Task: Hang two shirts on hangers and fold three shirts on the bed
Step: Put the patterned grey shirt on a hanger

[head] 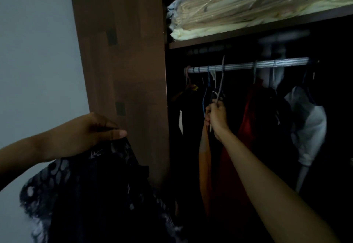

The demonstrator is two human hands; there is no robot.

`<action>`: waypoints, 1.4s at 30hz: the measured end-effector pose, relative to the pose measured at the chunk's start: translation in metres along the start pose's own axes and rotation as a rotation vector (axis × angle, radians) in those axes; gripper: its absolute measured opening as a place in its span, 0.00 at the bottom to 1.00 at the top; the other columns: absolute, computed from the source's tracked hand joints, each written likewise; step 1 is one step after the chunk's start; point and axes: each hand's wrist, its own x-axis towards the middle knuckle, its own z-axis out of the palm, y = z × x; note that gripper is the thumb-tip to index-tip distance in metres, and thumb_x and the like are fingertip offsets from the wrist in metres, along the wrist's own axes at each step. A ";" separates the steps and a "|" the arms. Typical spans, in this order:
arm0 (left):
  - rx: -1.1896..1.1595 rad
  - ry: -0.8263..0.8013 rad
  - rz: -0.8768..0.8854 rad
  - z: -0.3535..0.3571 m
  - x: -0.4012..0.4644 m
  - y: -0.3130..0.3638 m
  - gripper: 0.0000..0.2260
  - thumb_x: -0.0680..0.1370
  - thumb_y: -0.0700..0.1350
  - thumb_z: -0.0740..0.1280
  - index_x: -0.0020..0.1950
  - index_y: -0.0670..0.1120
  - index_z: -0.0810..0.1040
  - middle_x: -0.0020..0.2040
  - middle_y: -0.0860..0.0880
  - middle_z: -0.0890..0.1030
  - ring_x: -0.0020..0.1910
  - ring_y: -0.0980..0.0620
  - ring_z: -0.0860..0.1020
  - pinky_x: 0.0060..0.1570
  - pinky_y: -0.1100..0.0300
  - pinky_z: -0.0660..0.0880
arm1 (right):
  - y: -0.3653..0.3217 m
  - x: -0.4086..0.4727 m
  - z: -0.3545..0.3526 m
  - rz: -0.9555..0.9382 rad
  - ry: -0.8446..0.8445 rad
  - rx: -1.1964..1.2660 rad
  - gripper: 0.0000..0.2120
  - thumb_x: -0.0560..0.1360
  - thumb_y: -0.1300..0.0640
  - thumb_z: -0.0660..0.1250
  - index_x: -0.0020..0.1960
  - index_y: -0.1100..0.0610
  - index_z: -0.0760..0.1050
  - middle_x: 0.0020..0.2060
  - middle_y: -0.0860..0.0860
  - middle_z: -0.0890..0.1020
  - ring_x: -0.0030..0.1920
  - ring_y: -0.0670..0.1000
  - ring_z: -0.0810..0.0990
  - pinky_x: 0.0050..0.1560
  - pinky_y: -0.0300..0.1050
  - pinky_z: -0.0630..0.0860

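My left hand (86, 134) pinches the top edge of a dark shirt with a pale spotted pattern (91, 191), which hangs down at the lower left, outside the wardrobe. My right hand (216, 116) reaches into the wardrobe and grips a thin pale hanger (221, 78). The hanger's hook sits at the metal rail (248, 64); I cannot tell whether it rests on the rail. An orange garment (205, 158) hangs just below my right hand.
Several clothes hang from the rail: dark ones at the left, a red one (250, 120) and a white one (309, 120) to the right. The brown wardrobe side panel (122, 67) stands between my hands. Folded cream bedding (248, 7) fills the shelf above.
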 end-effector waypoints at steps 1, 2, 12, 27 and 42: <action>0.007 0.018 -0.001 -0.002 -0.001 0.000 0.26 0.75 0.66 0.67 0.36 0.42 0.81 0.33 0.41 0.81 0.35 0.40 0.82 0.37 0.61 0.76 | 0.005 -0.011 -0.006 -0.005 -0.006 0.030 0.08 0.83 0.62 0.55 0.60 0.55 0.68 0.37 0.51 0.73 0.24 0.45 0.67 0.20 0.38 0.64; 0.009 0.024 -0.001 -0.004 -0.002 0.000 0.27 0.75 0.66 0.67 0.37 0.42 0.81 0.34 0.41 0.82 0.36 0.40 0.83 0.37 0.60 0.77 | 0.009 -0.022 -0.012 0.017 -0.025 0.032 0.07 0.82 0.61 0.58 0.59 0.55 0.70 0.37 0.51 0.74 0.24 0.45 0.69 0.21 0.38 0.66; 0.181 0.112 0.039 -0.033 -0.046 0.012 0.25 0.79 0.57 0.67 0.35 0.36 0.74 0.30 0.43 0.73 0.29 0.58 0.72 0.36 0.62 0.69 | 0.033 -0.109 -0.047 0.150 -0.090 0.045 0.23 0.80 0.38 0.60 0.66 0.53 0.75 0.30 0.50 0.65 0.23 0.44 0.61 0.20 0.36 0.57; 0.176 0.244 -0.024 -0.071 -0.105 0.024 0.20 0.81 0.56 0.67 0.33 0.47 0.76 0.28 0.56 0.75 0.27 0.64 0.70 0.32 0.71 0.69 | 0.005 -0.267 -0.011 0.196 -1.172 -0.679 0.11 0.76 0.47 0.71 0.48 0.53 0.87 0.24 0.52 0.70 0.22 0.46 0.63 0.24 0.39 0.58; 0.142 0.165 0.070 -0.062 -0.149 0.075 0.18 0.82 0.55 0.65 0.38 0.46 0.80 0.33 0.56 0.80 0.33 0.63 0.75 0.38 0.70 0.71 | 0.024 -0.341 0.076 0.190 -1.023 -0.219 0.11 0.82 0.57 0.65 0.52 0.63 0.84 0.21 0.46 0.68 0.19 0.40 0.63 0.22 0.29 0.61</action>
